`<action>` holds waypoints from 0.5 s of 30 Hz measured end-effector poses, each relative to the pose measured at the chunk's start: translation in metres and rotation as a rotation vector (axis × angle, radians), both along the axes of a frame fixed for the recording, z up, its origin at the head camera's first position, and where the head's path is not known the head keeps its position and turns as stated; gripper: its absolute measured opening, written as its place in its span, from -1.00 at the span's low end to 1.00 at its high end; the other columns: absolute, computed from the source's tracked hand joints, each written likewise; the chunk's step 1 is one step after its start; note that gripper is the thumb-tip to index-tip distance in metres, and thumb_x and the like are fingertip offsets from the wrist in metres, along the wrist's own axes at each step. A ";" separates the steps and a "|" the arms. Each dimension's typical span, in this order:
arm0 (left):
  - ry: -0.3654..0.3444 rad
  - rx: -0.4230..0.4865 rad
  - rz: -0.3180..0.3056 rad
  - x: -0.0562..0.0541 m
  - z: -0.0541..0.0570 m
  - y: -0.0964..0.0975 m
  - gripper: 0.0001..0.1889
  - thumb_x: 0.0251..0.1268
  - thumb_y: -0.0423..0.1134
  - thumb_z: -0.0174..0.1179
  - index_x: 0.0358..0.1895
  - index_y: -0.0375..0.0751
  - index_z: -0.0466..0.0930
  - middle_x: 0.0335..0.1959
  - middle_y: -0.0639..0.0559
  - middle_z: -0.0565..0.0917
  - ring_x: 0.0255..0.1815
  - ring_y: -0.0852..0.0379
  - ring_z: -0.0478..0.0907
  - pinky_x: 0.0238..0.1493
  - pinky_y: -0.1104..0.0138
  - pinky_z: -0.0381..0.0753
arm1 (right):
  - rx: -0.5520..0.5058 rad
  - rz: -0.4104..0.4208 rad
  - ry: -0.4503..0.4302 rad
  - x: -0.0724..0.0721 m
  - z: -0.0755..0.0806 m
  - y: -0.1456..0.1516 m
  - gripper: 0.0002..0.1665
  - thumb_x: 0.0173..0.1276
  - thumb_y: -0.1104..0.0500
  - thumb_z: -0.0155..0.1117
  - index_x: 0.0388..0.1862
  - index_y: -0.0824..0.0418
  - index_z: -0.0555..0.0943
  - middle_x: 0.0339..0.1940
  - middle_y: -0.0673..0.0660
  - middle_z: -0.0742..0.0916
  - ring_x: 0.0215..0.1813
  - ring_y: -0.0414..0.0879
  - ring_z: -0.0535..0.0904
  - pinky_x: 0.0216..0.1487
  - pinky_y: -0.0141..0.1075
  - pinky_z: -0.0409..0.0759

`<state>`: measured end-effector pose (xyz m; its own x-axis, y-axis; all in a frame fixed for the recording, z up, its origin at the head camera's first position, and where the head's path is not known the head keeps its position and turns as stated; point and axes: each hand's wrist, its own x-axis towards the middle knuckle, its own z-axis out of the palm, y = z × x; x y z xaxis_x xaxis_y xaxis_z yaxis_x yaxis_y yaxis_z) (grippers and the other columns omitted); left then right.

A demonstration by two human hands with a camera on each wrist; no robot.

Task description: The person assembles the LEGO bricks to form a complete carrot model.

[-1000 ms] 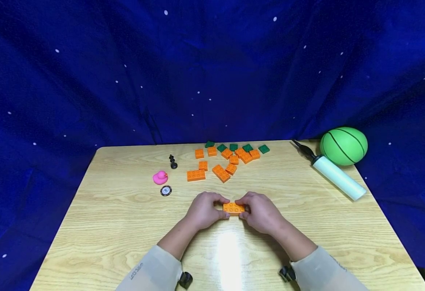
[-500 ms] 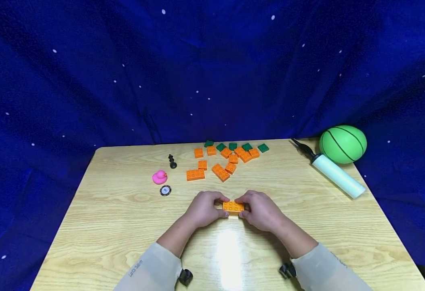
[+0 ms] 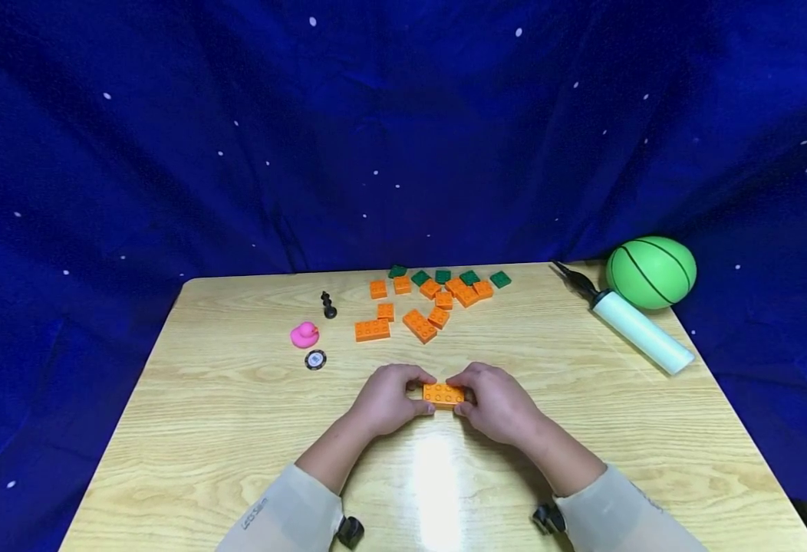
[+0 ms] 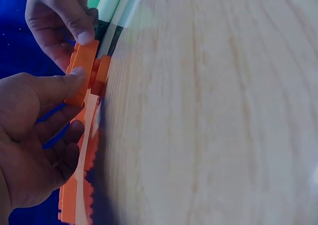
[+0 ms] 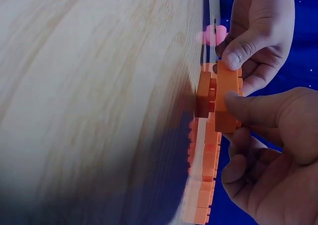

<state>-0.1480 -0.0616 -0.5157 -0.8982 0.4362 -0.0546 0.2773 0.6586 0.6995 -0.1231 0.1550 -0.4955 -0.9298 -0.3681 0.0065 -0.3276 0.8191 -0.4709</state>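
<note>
Near the middle of the table, a long orange toy brick [image 3: 443,394] with two rows of studs is held between both hands. My left hand [image 3: 388,399] pinches its left end between thumb and fingers. At the right end, the thumb and fingers of my right hand [image 3: 495,400] do the same. Both wrist views show a smaller orange brick [image 5: 202,94] underneath, on the table side, with its studs visible in a narrow gap below the long brick [image 5: 228,96]. From these frames I cannot tell whether the two are joined.
Several loose orange bricks [image 3: 420,326] and green bricks [image 3: 443,276] lie farther back. To the left are a pink rubber duck [image 3: 304,335], a black chess pawn [image 3: 328,306] and a poker chip [image 3: 316,359]. A hand pump [image 3: 641,331] and green ball [image 3: 652,273] occupy the right.
Both hands keep their pinch on the long brick at nearly the same spot. Only a slight shift of the head view shows.
</note>
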 end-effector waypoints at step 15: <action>0.013 -0.001 -0.001 0.000 -0.001 0.001 -0.64 0.16 -0.11 0.57 0.04 0.01 0.78 -0.04 0.14 0.75 -0.08 0.16 0.59 0.04 0.20 0.59 | -0.021 -0.017 -0.006 0.001 -0.003 0.000 -0.57 0.22 0.25 0.59 0.09 0.21 0.77 -0.09 0.03 0.74 -0.19 -0.15 0.58 -0.08 -0.17 0.59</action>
<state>-0.1482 -0.0605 -0.5168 -0.8986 0.4366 -0.0436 0.2865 0.6590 0.6954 -0.1219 0.1549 -0.4983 -0.9361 -0.3517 0.0082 -0.3104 0.8148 -0.4897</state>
